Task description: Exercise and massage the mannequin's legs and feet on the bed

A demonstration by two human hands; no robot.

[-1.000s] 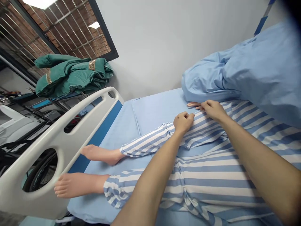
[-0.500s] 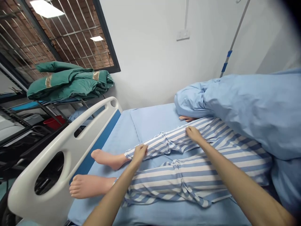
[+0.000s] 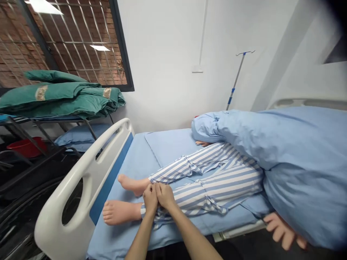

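Footboard (image 3: pixel 47 224) at left; right of it, bare feet (image 3: pixel 119 212), and just beyond, left hand (image 3: pixel 150 196) and right hand (image 3: pixel 164 195), side by side at the ankle ends of striped trousers (image 3: pixel 225 181). Their fingers curl narrow; I cannot tell whether they pinch cloth. The trousers run along the bed (image 3: pixel 170 141) to a blue quilt (image 3: pixel 284 144) at right. Probable step: straightening the fabric; a light, even pull seems called for next.

We are looking into a hospital-style care room, likely for nursing practice, as a dummy (image 3: pixel 238 177) in striped pajamas is lying on a bed (image 3: pixel 135 151) with a molded footboard (image 3: pixel 54 225), near a drip stand (image 3: pixel 232 90).
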